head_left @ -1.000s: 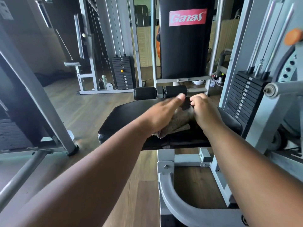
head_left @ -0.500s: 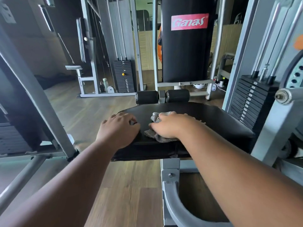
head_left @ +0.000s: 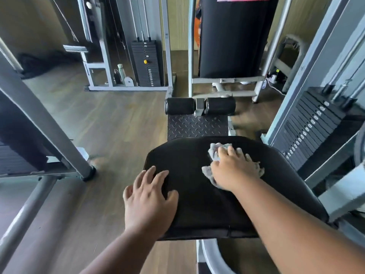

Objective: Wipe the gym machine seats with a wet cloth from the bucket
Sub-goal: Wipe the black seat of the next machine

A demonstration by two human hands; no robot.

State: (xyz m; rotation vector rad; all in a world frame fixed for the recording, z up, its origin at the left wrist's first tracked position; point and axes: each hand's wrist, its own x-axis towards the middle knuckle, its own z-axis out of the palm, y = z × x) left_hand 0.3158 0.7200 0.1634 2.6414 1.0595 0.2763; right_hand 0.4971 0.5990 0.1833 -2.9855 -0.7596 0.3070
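**Cloth on the far right of the seat, left hand at the near-left edge**

While the right hand (head_left: 232,171) lies over the grey cloth (head_left: 216,153), fingers curled into its folds and gripping it against the pad, the left hand (head_left: 150,200) rests flat on the black seat (head_left: 197,204) with fingers spread and holding nothing. Its fingertips sit near the seat's left edge (the outer fingers hang just past it). Cloth corners show beyond the right hand on the far side and at both sides. Bare pad lies between the two hands and toward the near edge. Wooden floor (head_left: 110,125) stretches open to the left, bounded by a slanted grey frame post (head_left: 45,123). A weight stack (head_left: 310,125) stands close beside the seat's right edge, and two black roller pads (head_left: 199,106) sit beyond a tread plate (head_left: 197,126) at the far edge.
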